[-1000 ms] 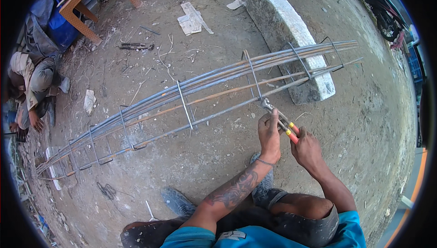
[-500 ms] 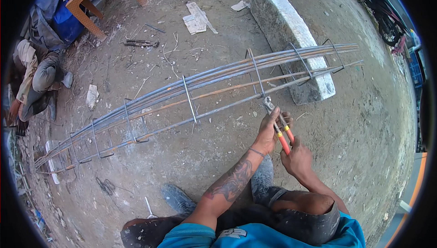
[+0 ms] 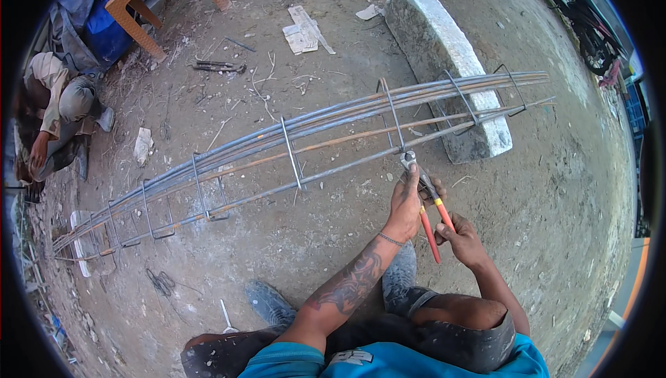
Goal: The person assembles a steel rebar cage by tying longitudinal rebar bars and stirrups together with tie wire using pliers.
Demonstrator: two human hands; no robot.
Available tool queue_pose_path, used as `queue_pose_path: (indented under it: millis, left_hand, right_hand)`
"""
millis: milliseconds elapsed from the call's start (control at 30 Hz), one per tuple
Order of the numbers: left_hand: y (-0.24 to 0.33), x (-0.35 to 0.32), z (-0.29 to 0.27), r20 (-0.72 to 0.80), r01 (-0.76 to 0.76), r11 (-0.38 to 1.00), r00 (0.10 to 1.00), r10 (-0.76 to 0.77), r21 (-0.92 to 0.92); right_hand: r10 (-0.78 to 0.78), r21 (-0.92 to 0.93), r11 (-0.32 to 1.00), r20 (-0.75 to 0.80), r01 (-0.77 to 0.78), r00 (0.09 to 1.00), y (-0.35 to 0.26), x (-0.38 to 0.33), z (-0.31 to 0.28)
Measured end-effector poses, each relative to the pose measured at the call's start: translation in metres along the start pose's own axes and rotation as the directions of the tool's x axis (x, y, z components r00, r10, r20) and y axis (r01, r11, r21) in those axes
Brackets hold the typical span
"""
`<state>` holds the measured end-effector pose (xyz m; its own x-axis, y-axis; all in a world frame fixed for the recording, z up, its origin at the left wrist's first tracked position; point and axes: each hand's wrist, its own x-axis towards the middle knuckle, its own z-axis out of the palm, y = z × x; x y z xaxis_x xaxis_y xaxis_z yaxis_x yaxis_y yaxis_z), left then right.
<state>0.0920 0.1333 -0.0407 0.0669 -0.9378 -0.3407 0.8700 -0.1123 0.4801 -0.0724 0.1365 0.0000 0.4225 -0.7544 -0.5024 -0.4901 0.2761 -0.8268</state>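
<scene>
Tower pincers [image 3: 428,187] with red-orange handles and yellow bands have their jaws close to the lower bar of a long rebar cage [image 3: 347,163], near a stirrup [image 3: 390,113]. My left hand [image 3: 409,201] is closed around the pincers near their head, its thumb along the jaws. Further down, my right hand [image 3: 463,241] grips the right handle; the left handle hangs free, apart from it. Whether a tie wire sits in the jaws is too small to tell. Bundled long bars run through several square stirrups.
A concrete block [image 3: 451,66] props the cage's right end, and a smaller pale block [image 3: 80,243] its left. A second tool [image 3: 219,66] lies beyond the cage. Loose wire [image 3: 163,282] lies near my feet. A person [image 3: 62,107] sits at far left beside an orange chair [image 3: 135,14].
The pincers' handles have spread apart. My right hand has shifted slightly right and down with one handle, while my left hand remains near the pincers' head.
</scene>
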Motion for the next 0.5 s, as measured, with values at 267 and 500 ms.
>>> queue_pose_path:
  millis: [267, 500]
  left_hand:
    - [0.010, -0.004, 0.012, -0.084, 0.077, 0.982, 0.992, -0.093, -0.170]
    - [-0.022, 0.009, 0.037, -0.402, 0.071, 0.987, 0.916, -0.008, 0.142]
  right_hand:
    - [0.205, 0.477, 0.728, 0.534, -0.492, 0.820, -0.029, 0.001, -0.001]
    - [-0.206, -0.836, 0.543, -0.231, -0.086, 0.951, -0.009, -0.002, 0.024]
